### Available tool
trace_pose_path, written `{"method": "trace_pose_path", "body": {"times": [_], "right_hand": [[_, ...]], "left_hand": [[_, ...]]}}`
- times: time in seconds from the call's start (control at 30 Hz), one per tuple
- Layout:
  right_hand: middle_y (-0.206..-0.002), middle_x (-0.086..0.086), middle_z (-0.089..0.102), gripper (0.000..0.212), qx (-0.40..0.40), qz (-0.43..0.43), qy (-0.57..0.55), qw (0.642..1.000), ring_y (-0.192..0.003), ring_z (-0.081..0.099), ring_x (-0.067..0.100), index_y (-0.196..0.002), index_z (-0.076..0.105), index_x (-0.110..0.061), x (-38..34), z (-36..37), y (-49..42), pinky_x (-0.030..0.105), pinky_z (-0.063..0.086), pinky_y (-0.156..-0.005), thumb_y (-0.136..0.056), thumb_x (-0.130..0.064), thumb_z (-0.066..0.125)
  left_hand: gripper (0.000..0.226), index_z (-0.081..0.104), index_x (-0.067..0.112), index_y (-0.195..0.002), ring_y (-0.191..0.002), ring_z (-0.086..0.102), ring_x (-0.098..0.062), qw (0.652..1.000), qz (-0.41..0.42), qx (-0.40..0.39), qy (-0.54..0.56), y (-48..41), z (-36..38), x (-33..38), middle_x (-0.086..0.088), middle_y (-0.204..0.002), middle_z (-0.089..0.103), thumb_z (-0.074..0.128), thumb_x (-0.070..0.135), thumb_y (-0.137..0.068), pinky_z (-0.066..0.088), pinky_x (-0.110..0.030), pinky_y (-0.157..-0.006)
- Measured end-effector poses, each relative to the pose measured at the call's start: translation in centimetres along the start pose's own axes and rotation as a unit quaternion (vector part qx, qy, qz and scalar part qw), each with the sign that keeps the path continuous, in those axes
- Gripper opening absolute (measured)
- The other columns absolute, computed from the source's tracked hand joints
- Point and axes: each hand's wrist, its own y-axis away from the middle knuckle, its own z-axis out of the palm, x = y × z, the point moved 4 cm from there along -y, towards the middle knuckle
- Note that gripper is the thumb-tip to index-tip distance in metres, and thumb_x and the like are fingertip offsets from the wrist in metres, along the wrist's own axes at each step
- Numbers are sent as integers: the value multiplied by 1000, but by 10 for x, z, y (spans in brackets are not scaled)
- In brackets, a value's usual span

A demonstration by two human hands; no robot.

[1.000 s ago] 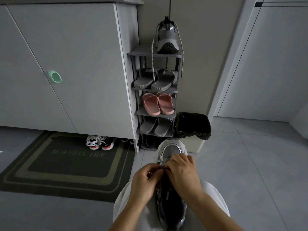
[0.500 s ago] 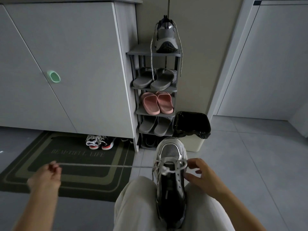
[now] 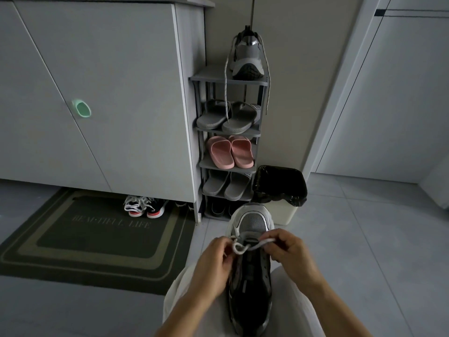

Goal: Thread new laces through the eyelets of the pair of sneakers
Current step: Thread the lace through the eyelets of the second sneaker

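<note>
A white and grey sneaker (image 3: 251,222) lies between my knees, toe pointing away from me, its dark opening towards me. A white lace (image 3: 245,246) crosses its front eyelets. My left hand (image 3: 213,266) pinches the lace at the sneaker's left side. My right hand (image 3: 290,254) pinches the lace's other end, lifted at the right side. The second sneaker (image 3: 247,57) stands toe-up on the top shelf of the shoe rack, its loose laces hanging down over the shelves.
A narrow grey shoe rack (image 3: 228,132) with grey and pink slippers stands ahead beside a white cabinet (image 3: 97,93). A bin with a black liner (image 3: 279,188) sits right of the rack. A dark doormat (image 3: 97,237) and black trainers (image 3: 143,206) lie to the left.
My left hand, which had pulled the lace far out to the left, has come back to the sneaker. Both hands now hold the lace close over the front eyelets.
</note>
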Motion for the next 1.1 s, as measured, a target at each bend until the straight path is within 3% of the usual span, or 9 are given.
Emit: {"method": "trace_pose_path", "body": {"times": [0.1, 0.33, 0.43, 0.53, 0.63, 0.73, 0.8, 1.0, 1.1], "right_hand": [[-49, -7, 54, 18, 15, 6, -55, 998, -46, 42, 0, -81, 64, -4, -4, -1, -3, 11, 35, -46, -85, 9, 53], [-57, -7, 63, 17, 6, 10, -10, 1000, -54, 55, -1, -84, 66, -10, -7, 11, -3, 9, 42, -53, -82, 6, 59], [-61, -5, 63, 15, 6, 20, -11, 1000, -57, 57, 0, -86, 66, -9, -6, 15, -2, 12, 45, -55, -82, 4, 60], [-69, 5, 64, 17, 33, 26, -23, 999, -64, 59, 9, -85, 66, -11, -4, 13, -2, 14, 49, -59, -83, 4, 59], [-74, 10, 65, 16, 34, 31, -21, 999, -69, 60, 14, -84, 67, -11, -4, 14, -2, 17, 51, -63, -83, 3, 60], [-75, 4, 68, 17, 38, 35, -22, 998, -71, 63, 11, -83, 68, -13, -3, 15, -2, 18, 52, -65, -82, 2, 60], [-73, 1, 69, 16, 43, 37, -27, 998, -71, 64, 9, -82, 69, -13, -3, 14, -2, 17, 51, -66, -82, 1, 61], [-50, -10, 53, 21, 15, 33, -14, 999, -53, 48, 5, -84, 66, -15, -2, 23, 1, 12, 42, -53, -80, 5, 62], [-57, -9, 41, 25, 2, 21, 68, 997, -56, 37, 9, -93, 58, -18, -5, 24, 4, 12, 35, -51, -78, 0, 66]], "left_hand": [[22, 57, 28, -74, -64, 57, 2, 999, -20, -30, 20, -4, -23, -7, 12, -67, 61, 62, 9, -84, 40, -11, -61], [18, 54, 16, -69, -61, 57, -14, 990, -74, 27, -118, 14, -117, -59, -2, -68, 59, 68, 10, -78, 44, -19, -55], [25, 48, 23, -68, -61, 55, -9, 980, -80, 2, -184, 19, -109, -68, 3, -71, 56, 67, 11, -80, 49, -24, -60], [18, 48, 29, -91, -72, 54, 0, 979, -66, -83, -174, 12, -79, -56, 14, -95, 53, 63, 20, -84, 46, -15, -68], [36, 47, 27, -121, -63, 51, 3, 986, -19, -149, -67, 2, -33, -23, 15, -108, 54, 59, 23, -87, 38, -9, -61], [9, 59, 25, -97, -66, 51, 2, 995, 6, -97, -19, -7, -13, -2, 16, -78, 58, 56, 25, -88, 41, -19, -65], [12, 54, 23, -77, -58, 46, -2, 998, 25, -53, -6, -7, -19, -2, 13, -62, 54, 55, 32, -85, 36, -21, -59], [12, 64, 11, -72, -52, 45, -3, 999, 28, -32, 25, 5, -42, -15, 9, -57, 54, 64, 16, -83, 31, -12, -51], [13, 63, 11, -69, -53, 48, -5, 1000, -3, -7, 31, 6, -43, -20, 4, -58, 57, 65, 7, -81, 34, -14, -51]]}}
